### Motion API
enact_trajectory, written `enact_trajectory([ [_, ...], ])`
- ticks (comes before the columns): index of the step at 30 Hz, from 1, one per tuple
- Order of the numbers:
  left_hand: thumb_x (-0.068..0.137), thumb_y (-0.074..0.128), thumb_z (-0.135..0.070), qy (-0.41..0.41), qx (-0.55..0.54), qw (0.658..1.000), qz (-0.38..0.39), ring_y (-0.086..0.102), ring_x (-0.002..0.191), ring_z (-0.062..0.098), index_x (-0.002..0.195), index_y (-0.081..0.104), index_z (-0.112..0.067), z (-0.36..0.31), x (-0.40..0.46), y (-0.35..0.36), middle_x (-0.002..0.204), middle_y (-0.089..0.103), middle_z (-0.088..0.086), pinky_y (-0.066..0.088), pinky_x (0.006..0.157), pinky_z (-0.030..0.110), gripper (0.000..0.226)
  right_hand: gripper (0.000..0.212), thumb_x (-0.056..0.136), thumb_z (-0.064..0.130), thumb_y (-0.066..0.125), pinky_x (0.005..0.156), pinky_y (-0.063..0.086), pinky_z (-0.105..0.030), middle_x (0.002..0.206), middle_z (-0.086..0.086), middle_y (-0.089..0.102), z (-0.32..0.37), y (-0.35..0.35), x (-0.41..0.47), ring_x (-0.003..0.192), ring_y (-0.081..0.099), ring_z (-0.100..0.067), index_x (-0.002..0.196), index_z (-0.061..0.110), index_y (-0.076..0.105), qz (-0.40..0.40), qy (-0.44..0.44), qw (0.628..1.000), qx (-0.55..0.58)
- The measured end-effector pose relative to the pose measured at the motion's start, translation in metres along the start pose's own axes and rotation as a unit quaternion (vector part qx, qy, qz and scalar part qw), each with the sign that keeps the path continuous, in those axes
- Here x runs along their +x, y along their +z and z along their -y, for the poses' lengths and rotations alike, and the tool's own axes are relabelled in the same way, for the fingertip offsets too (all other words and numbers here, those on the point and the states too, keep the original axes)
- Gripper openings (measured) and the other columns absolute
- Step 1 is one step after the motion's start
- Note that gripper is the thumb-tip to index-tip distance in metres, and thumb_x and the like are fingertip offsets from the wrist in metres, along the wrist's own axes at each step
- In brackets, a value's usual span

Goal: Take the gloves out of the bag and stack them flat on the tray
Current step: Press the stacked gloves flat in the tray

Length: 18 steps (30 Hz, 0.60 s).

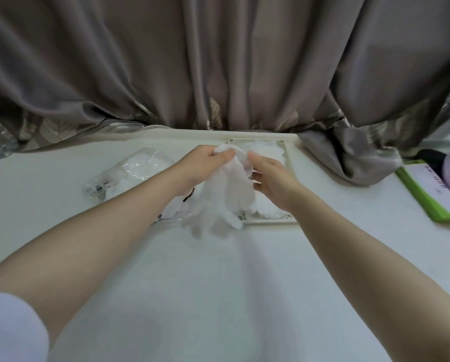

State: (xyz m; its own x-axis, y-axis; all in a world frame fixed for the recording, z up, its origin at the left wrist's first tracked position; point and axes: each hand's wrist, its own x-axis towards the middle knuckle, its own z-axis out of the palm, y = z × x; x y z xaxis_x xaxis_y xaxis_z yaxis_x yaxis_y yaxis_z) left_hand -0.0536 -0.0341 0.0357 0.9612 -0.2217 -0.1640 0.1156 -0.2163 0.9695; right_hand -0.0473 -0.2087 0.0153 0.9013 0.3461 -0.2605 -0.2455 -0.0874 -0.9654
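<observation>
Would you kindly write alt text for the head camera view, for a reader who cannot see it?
Two bare hands, left hand and right hand, hold up a limp white glove over a white table, beside a shallow tray already holding white gloves. A clear plastic bag lies to the left, and grey curtains hang behind.

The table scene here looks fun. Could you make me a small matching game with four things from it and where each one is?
Things:
1. white glove
2. clear plastic bag
3. tray
4. green-edged box

Places or states:
A. lies on the table to the left of the hands, with white gloves inside
B. hangs from both hands, fingers pointing down
C. sits at the far right edge of the table
D. lies behind the hands near the curtain, with white gloves already in it

Pairs: 1-B, 2-A, 3-D, 4-C
</observation>
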Motion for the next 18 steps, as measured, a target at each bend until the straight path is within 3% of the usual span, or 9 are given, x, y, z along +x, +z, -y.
enact_trajectory([
  [2,0.097,0.050,-0.033,0.001,0.026,0.999,-0.025,0.060,0.064,0.007,0.082,0.067,-0.019,-0.008,0.001,0.007,0.074,0.065,-0.005,0.047,0.059,0.017,0.027,0.016,0.092,0.021,0.060,0.078,0.045,-0.029,0.075,0.003,0.062,0.008,-0.011,-0.004,0.075,0.057,-0.014,0.078,0.014,0.058,-0.037,-0.030,0.996,-0.075],
  [4,0.096,0.050,-0.035,-0.003,0.046,0.999,-0.025,0.052,0.058,0.008,0.076,0.060,-0.014,-0.012,0.001,0.012,0.067,0.056,-0.003,0.042,0.057,0.018,0.031,0.019,0.092,0.016,0.060,0.069,0.045,-0.023,0.073,0.001,0.059,0.011,-0.024,-0.008,0.069,0.057,-0.012,0.074,0.015,0.053,-0.028,-0.035,0.995,-0.092],
  [7,0.097,0.048,-0.034,-0.011,0.031,0.999,0.010,0.049,0.070,0.019,0.078,0.056,-0.009,-0.015,0.002,0.012,0.075,0.053,0.007,0.043,0.072,0.029,0.032,0.021,0.098,0.020,0.051,0.066,0.047,-0.022,0.076,0.000,0.059,0.013,-0.038,-0.012,0.068,0.058,-0.010,0.077,0.016,0.050,-0.005,-0.027,0.998,-0.052],
  [11,0.098,0.047,-0.027,-0.018,0.015,1.000,-0.006,0.056,0.073,0.015,0.065,0.052,-0.014,-0.016,0.003,0.019,0.076,0.059,-0.003,0.049,0.080,0.027,0.035,0.016,0.097,0.017,0.051,0.062,0.047,-0.022,0.070,0.002,0.061,0.016,-0.061,-0.019,0.063,0.057,-0.011,0.080,0.015,0.051,0.038,-0.032,0.998,0.050],
  [15,0.096,0.051,-0.022,0.001,0.062,0.991,-0.122,0.048,0.052,0.008,0.062,0.050,-0.014,-0.022,0.008,0.041,0.060,0.053,-0.001,0.038,0.054,0.019,0.035,0.022,0.094,0.010,0.051,0.053,0.044,-0.017,0.062,0.004,0.054,0.017,-0.076,-0.025,0.054,0.052,-0.008,0.073,0.016,0.048,0.039,-0.043,0.989,0.135],
  [18,0.095,0.049,-0.017,0.009,0.000,0.993,-0.120,0.042,0.041,0.007,0.061,0.047,-0.013,-0.037,0.008,0.071,0.050,0.050,-0.003,0.032,0.045,0.018,0.034,0.009,0.092,0.011,0.053,0.059,0.052,-0.021,0.069,0.001,0.060,0.015,-0.084,-0.024,0.059,0.060,-0.011,0.083,0.010,0.054,0.036,-0.033,0.986,0.157],
])
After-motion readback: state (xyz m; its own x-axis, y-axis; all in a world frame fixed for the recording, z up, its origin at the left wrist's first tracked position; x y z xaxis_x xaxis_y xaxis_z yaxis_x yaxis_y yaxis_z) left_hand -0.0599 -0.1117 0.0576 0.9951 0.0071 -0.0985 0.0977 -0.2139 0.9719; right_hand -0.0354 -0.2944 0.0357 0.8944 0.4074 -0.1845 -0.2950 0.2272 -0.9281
